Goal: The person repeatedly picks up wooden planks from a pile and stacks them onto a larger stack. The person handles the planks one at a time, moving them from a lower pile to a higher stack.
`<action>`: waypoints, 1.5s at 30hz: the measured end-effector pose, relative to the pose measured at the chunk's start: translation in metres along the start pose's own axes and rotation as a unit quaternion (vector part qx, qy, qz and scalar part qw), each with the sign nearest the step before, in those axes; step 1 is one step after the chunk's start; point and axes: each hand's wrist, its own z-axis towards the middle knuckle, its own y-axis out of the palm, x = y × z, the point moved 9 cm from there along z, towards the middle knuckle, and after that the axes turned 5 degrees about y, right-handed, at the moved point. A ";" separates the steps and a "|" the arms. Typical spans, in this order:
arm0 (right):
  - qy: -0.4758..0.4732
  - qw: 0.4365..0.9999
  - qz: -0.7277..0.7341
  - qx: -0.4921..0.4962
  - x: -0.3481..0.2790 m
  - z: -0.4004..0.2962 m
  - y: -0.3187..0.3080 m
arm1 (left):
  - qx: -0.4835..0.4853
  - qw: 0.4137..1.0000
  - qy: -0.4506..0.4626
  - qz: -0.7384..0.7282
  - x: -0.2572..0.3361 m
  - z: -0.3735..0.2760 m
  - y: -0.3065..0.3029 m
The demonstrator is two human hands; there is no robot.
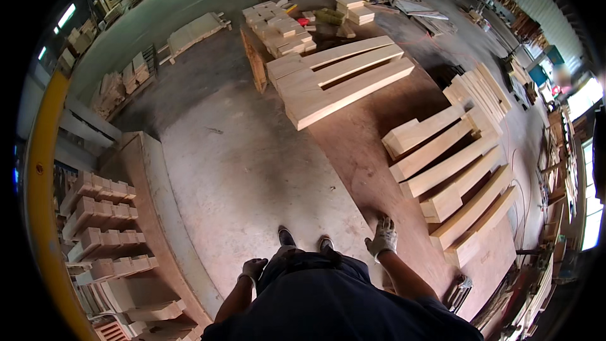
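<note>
My right hand (384,237), in a pale work glove, is at the near edge of a long brown worktable (352,166). Its thumb stands away from the fingers and nothing shows in its grasp; whether the palm rests on the tabletop is unclear. To its right, several thick pale timber pieces (450,166) lie side by side, slanting across the table. Low beside my left hip hangs my left hand (254,269), in a dark-palmed glove with curled fingers. I see nothing held there, but the palm side is hidden. Farther along the table sits a slotted group of planks (341,76).
Wood blocks (277,28) are piled beyond the planks, near a red object (303,22). To my left, stacked timber pieces (102,210) stand behind a low ledge (163,208) and a yellow beam (42,166). Concrete floor (255,166) lies ahead. A cable (518,189) trails at right.
</note>
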 end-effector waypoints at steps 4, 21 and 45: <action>0.038 0.998 -0.025 -0.043 -0.009 0.013 0.009 | 0.013 0.998 0.016 -0.056 0.030 0.042 -0.031; -0.115 0.993 -0.010 -0.029 -0.104 0.140 -0.076 | -0.027 0.946 0.095 -0.308 0.434 0.160 0.013; -0.172 0.984 -0.053 -0.009 -0.145 0.215 -0.128 | -0.092 0.875 0.115 -0.461 0.540 0.242 0.080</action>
